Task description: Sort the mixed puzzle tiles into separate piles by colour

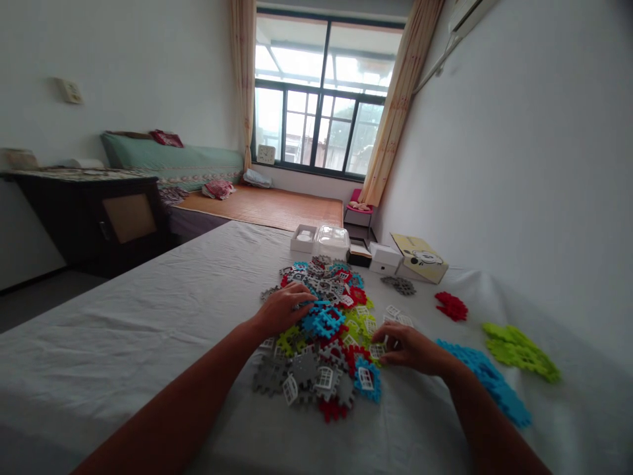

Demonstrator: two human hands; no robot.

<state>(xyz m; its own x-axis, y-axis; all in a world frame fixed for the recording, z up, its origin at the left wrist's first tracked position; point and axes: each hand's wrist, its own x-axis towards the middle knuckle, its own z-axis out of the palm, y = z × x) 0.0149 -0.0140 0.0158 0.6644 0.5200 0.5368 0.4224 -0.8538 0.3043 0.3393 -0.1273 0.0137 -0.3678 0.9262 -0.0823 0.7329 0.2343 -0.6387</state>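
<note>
Head view, only one angle. Surface is covered in white cloth, with a mixed pile of interlocking plastic tiles in the middle: grey, blue, red, green and white window pieces.

Left hand lies palm down on the far-left part of the pile, fingers spread flat over grey and blue pieces. It's resting or pressing, not closed around anything that I can see.

Right hand is at the pile's right edge, fingers curled in, tips pinching at a small white window piece. Looks like a light pinch; can't confirm the piece is off the cloth.

Sorted stacks sit right of the pile, well apart from it: blue stack just beside the right forearm, green stack further out, red stack and a small grey stack behind. A few white pieces lie between the pile and the red stack.

Boxes line the far edge. Bed and window are beyond.

My read: colour sorting, mid-way, most of the pile still mixed. Step in hand is picking a white piece. Next move needs a clean lift clear of its neighbours, then placement with the white ones, left hand steadying the pile.
</note>
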